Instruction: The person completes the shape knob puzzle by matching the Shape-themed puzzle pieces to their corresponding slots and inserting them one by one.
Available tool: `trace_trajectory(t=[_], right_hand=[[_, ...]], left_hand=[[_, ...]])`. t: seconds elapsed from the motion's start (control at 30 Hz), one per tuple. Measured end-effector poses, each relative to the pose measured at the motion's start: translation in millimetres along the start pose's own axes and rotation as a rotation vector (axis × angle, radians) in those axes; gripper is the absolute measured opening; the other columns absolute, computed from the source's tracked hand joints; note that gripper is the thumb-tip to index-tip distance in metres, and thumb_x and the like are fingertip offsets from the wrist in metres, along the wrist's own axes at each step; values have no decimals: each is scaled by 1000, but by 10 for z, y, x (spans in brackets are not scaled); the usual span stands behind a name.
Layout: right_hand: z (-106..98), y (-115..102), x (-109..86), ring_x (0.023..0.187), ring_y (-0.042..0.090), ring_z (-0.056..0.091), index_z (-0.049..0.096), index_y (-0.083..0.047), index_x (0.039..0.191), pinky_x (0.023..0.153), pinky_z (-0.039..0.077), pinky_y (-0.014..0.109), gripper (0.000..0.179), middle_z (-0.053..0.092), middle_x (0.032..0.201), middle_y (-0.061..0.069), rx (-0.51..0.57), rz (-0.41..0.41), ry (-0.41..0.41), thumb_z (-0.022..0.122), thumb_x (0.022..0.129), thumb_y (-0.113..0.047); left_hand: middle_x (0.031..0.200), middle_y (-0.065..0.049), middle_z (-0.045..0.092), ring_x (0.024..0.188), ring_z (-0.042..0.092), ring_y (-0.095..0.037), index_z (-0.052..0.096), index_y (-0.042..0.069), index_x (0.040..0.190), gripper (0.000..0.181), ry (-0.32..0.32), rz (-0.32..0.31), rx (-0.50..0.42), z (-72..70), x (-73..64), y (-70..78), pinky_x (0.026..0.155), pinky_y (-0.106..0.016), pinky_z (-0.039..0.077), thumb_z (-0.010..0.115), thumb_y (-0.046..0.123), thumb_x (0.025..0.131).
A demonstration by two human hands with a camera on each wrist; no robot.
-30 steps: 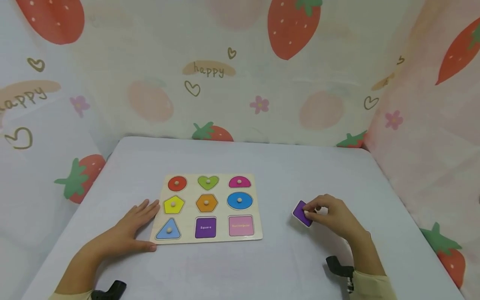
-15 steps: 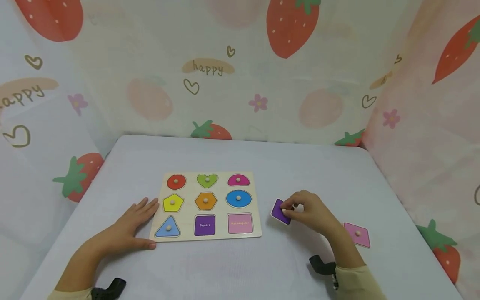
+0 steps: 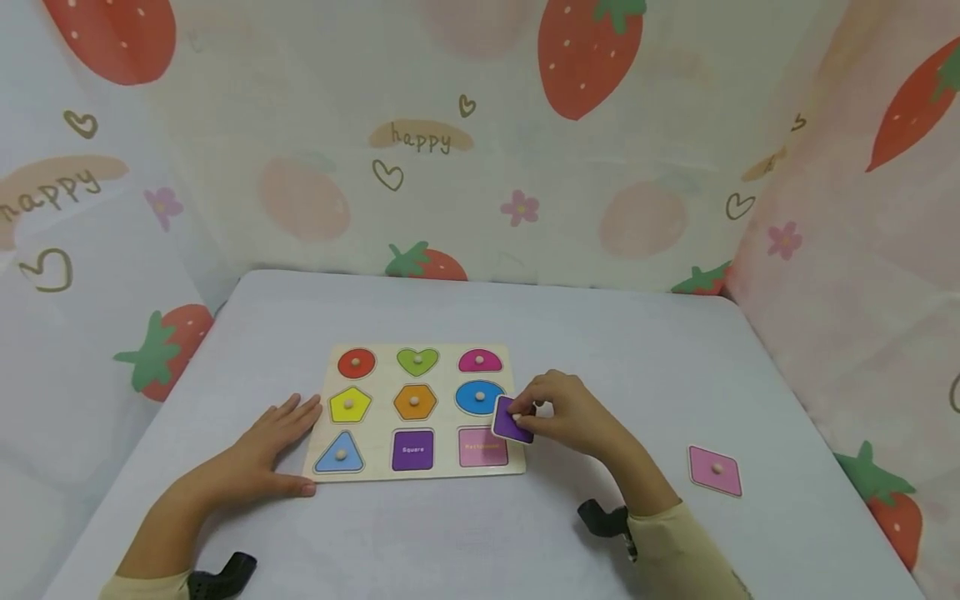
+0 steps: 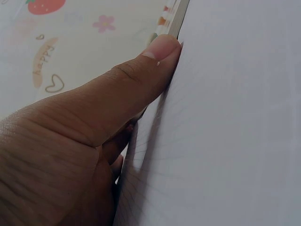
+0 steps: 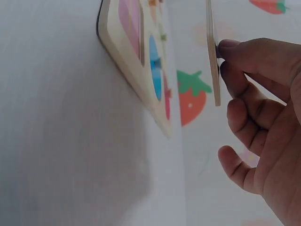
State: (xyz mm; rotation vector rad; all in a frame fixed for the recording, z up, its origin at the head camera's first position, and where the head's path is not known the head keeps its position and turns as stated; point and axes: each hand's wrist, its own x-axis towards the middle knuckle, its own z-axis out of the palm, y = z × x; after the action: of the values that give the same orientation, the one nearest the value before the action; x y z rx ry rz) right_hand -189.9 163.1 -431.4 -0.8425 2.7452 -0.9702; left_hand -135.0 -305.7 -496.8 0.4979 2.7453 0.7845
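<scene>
A wooden shape puzzle board (image 3: pixel 375 425) lies on the table with its knobbed pieces. Its purple square recess (image 3: pixel 412 450) and pink rectangle recess (image 3: pixel 472 454) hold no piece. My right hand (image 3: pixel 566 412) pinches the small knob of a purple square puzzle piece (image 3: pixel 504 421), thumb and index finger together. In the head view that piece overlaps the board's right edge, tilted; in the right wrist view the piece (image 5: pixel 214 70) is seen edge-on, raised above the board (image 5: pixel 115 42). My left hand (image 3: pixel 251 458) rests flat with spread fingers at the board's left edge, its thumb (image 4: pixel 127 80) against the near corner.
A pink rectangle puzzle piece (image 3: pixel 716 471) with a knob lies on the white table (image 3: pixel 637 333), right of my right forearm. Strawberry-printed cloth walls (image 3: pixel 450 67) stand behind the table and on both sides.
My right hand has moved left with the purple square piece, from the bare table to over the board's right edge. The pink piece is now uncovered. The left hand stays in place.
</scene>
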Motion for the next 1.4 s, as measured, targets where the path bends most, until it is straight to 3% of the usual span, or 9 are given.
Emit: trace_trajectory(t=[0.23,0.43,0.77,0.87,1.13,1.23,1.4], right_hand=[[154,-178,192,102,11,56,81,-28,100,90,48,39,14,70,95,-17,11,19,-48,80,90,-18],[273,-298,323,104,9,55,81,-29,101,97,44,42,13,67,92,-19,-1,-10,-81,80,90,-22],[461,-393,489,98,6,60,82,-26,101,97,50,41,11,69,94,-19,47,-85,-120,78,92,-21],[519,-435,532,99,6,60,83,-24,101,94,54,39,11,71,95,-18,72,-106,-132,78,92,-19],[672,-518,624,91,11,60,83,-23,98,82,46,25,10,69,86,-17,-8,-209,-133,79,91,-18],[731,-547,654,90,11,59,83,-23,99,77,47,21,10,68,85,-17,-20,-219,-139,80,90,-18],[804,-611,681,92,8,56,83,-24,100,80,46,22,10,68,85,-19,-37,-182,-162,80,91,-21]], left_hand=[[172,-9,19,158,3,-40,26,15,164,121,2,0,0,4,0,-13,128,-57,1,82,67,70],[172,-9,19,158,2,-40,26,16,164,120,-5,-6,-3,-12,1,-2,127,-60,3,83,65,70],[172,-8,19,159,3,-39,27,16,164,120,-8,-9,-1,-17,3,5,127,-61,3,83,65,70],[172,-8,20,159,3,-39,27,16,164,120,-3,-6,-3,-15,-1,2,127,-60,3,83,66,70],[172,-8,20,159,3,-39,27,16,163,120,-1,-12,-12,-28,-9,25,127,-62,4,84,65,70],[172,-8,20,159,3,-39,27,16,163,120,1,-11,-6,-22,-12,15,127,-60,4,84,65,70],[172,-6,20,159,3,-38,27,17,164,119,6,-7,-7,-8,-9,-10,128,-59,4,83,65,70]])
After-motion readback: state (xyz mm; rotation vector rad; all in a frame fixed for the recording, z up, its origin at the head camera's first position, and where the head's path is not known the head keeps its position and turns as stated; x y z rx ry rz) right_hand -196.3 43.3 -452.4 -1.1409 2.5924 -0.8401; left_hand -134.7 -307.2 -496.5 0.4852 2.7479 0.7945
